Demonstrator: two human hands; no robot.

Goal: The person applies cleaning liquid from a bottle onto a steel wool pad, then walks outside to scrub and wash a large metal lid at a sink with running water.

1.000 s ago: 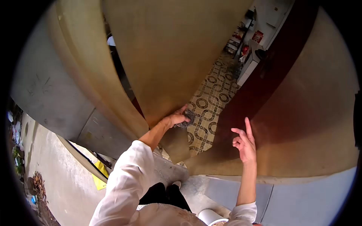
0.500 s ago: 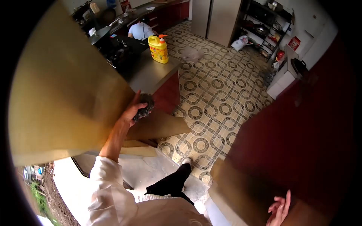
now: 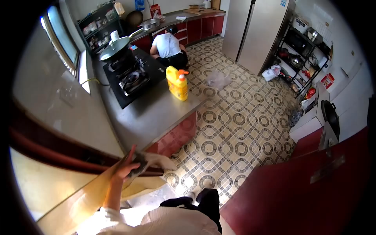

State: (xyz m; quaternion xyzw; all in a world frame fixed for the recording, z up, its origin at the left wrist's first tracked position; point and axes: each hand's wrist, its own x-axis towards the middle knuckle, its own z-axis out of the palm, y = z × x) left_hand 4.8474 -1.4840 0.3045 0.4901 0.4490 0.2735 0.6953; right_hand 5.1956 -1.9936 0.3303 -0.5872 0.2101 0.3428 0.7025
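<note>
My left hand (image 3: 122, 170) is closed round a dark grey scouring pad (image 3: 138, 163), which looks like steel wool and is blurred at its edges. One finger points forward, off the pad. The arm reaches out beside a tan, partly see-through sheet (image 3: 76, 201) in the doorway. Ahead of the hand is the end of a steel countertop (image 3: 137, 125). On that counter stands a yellow jug (image 3: 177, 84) with an orange pump top. My right hand is out of view.
A person (image 3: 167, 46) crouches by the red cabinets. A gas stove (image 3: 133, 74) and a lidded pan (image 3: 115, 50) are on the counter. A red door (image 3: 290, 188) stands at the right. A plastic bag (image 3: 218, 80) lies on the tiled floor (image 3: 239, 133).
I have moved forward into the doorway. The tan sheet no longer covers the stove and window side. My right hand has left the view; my left still holds the scouring pad.
</note>
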